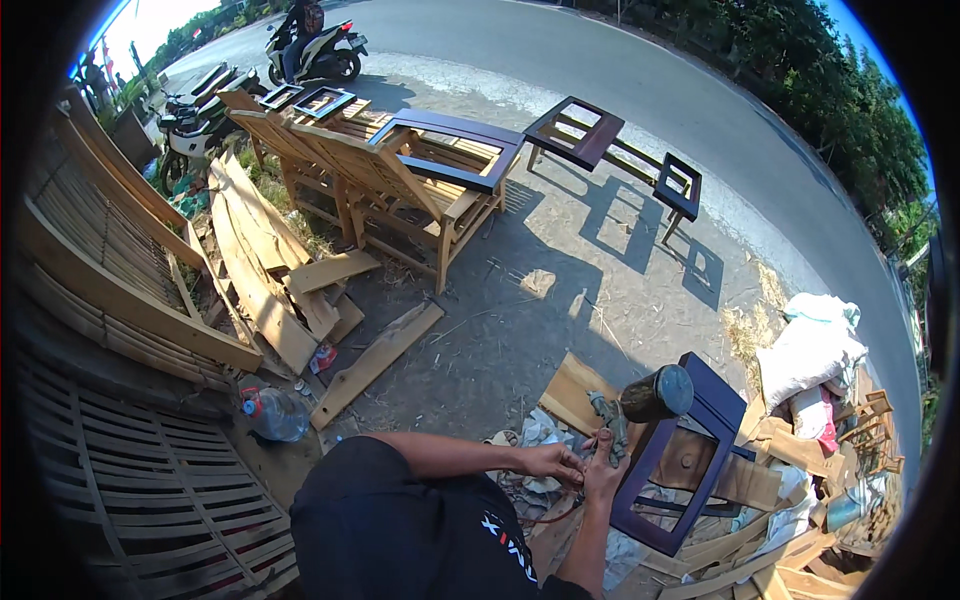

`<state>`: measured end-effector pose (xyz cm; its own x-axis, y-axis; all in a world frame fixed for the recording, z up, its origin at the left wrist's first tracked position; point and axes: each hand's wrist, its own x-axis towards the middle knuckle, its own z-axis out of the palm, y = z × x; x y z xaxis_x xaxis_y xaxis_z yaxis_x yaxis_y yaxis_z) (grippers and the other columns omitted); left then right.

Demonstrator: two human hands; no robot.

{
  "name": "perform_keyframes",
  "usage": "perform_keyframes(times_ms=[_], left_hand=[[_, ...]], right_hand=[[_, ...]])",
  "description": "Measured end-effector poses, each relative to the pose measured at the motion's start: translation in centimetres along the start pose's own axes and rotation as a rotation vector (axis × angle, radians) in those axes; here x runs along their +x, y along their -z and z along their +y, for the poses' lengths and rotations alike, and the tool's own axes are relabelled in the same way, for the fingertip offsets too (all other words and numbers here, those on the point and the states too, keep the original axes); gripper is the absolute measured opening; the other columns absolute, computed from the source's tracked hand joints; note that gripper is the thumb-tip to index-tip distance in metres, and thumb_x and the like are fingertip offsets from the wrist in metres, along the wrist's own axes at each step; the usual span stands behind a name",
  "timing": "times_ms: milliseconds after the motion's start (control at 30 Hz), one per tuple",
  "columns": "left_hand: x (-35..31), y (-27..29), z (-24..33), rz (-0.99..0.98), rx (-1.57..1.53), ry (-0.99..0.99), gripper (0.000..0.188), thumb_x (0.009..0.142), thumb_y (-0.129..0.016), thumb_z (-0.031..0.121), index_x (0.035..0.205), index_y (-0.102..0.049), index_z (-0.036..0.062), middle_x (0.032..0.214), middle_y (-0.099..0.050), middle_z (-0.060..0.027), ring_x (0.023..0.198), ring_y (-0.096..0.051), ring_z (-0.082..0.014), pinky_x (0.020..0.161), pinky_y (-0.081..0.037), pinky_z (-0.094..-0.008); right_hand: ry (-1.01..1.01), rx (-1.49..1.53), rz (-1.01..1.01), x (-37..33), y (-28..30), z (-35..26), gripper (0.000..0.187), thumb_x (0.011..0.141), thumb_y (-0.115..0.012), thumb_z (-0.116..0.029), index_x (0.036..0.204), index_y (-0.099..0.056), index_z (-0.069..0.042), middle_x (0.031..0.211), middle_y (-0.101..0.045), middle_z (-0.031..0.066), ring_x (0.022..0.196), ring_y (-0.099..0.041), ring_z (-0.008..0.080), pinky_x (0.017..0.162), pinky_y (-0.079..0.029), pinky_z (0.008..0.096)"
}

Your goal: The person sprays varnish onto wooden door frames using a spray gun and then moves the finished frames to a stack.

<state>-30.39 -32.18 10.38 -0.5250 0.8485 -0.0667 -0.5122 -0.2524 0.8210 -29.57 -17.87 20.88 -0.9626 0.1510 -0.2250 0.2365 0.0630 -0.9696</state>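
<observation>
My right hand point(603, 470) is wrapped round the handle of a spray gun point(608, 415), which has a dark, stained paint cup point(658, 394) at its far end. Against the right hand, my left hand point(553, 462) has its fingers pinched together near the gun's handle; what lies between them is hidden. A thin red hose point(548, 519) shows below the hands. Just right of the gun, a dark purple-brown wooden frame point(718, 400) leans over scrap wood, its openings showing the boards behind.
Dark painted frames point(440, 122) rest on wooden benches point(365, 165) and on low stands point(575, 130) by the road. Planks point(380, 362) and a water jug point(275, 415) lie to the left. White sacks point(812, 350) and scrap timber are at the right. A person rides a scooter point(318, 58).
</observation>
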Motion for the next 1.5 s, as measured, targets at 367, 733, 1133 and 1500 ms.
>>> perform_keyframes(times_ms=[367, 733, 1133, 1500], left_hand=[[10.1, 1.4, 3.5, -0.062, -0.033, 0.103, 0.029, 0.101, -0.065, 0.022, 0.123, -0.067, 0.0036, 0.108, -0.072, -0.0012, 0.102, -0.069, -0.0122, 0.091, -0.057, -0.0312], [14.1, -2.4, 1.8, -0.116, 0.244, 0.026, 0.032, 0.103, -0.063, 0.024, 0.126, -0.066, 0.0024, 0.105, -0.072, -0.0041, 0.095, -0.068, -0.0124, 0.081, -0.057, -0.0313], [15.0, -3.0, 1.6, -0.155, 0.332, -0.021, 0.03, 0.102, -0.065, 0.026, 0.12, -0.068, 0.0021, 0.101, -0.071, -0.0027, 0.091, -0.066, -0.0113, 0.079, -0.056, -0.0311], [11.5, -1.6, 1.8, -0.05, 0.332, -0.02, 0.03, 0.101, -0.066, 0.024, 0.12, -0.068, 0.0015, 0.104, -0.072, -0.0043, 0.097, -0.067, -0.013, 0.084, -0.057, -0.0319]], right_hand=[[-0.09, 0.036, 0.1, 7.2, 5.3, -3.6, 0.043, 0.102, -0.062, -0.045, 0.101, -0.065, -0.002, 0.078, -0.059, 0.0014, 0.07, -0.053, 0.0115, 0.06, -0.041, 0.0277], [-0.017, -0.016, 0.188, 6.8, 11.2, -1.1, 0.046, 0.101, -0.06, -0.05, 0.098, -0.064, -0.004, 0.069, -0.061, 0.0023, 0.045, -0.046, 0.0064, 0.042, -0.033, 0.0247], [-0.104, 0.071, 0.195, 6.2, 12.1, -1.3, 0.047, 0.1, -0.062, -0.05, 0.103, -0.062, -0.004, 0.074, -0.06, 0.0029, 0.048, -0.042, 0.0062, 0.043, -0.029, 0.0242], [-0.121, 0.095, 0.152, 5.6, 8.7, -1.8, 0.048, 0.101, -0.06, -0.051, 0.101, -0.062, -0.003, 0.073, -0.059, 0.0035, 0.047, -0.043, 0.0078, 0.043, -0.032, 0.025]])
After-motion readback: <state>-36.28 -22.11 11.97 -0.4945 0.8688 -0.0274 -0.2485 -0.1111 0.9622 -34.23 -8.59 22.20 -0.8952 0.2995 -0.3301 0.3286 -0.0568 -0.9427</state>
